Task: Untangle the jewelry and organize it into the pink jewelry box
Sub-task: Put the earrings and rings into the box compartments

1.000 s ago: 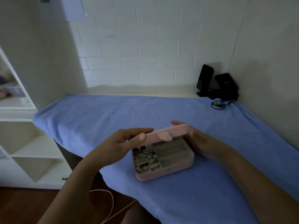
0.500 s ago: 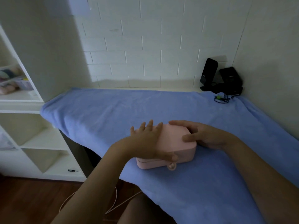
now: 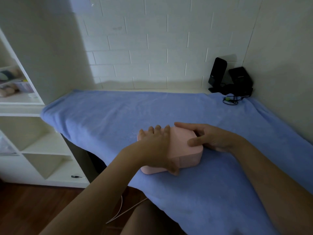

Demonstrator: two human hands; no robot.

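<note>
1. The pink jewelry box lay closed on the blue towel, long axis left to right.
2. Our left hand pressed flat on its lid, fingers straight, thumb over the front edge.
3. Our right hand cupped its right end, thumb on top.

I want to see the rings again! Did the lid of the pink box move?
Yes. The lid came down onto the box base, which stayed put on the blue towel; it's shut now.

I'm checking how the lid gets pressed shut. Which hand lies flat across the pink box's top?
The left hand: straight fingers flat over the closed pink jewelry box. The right hand instead clasps its right end, thumb on the lid.
</note>
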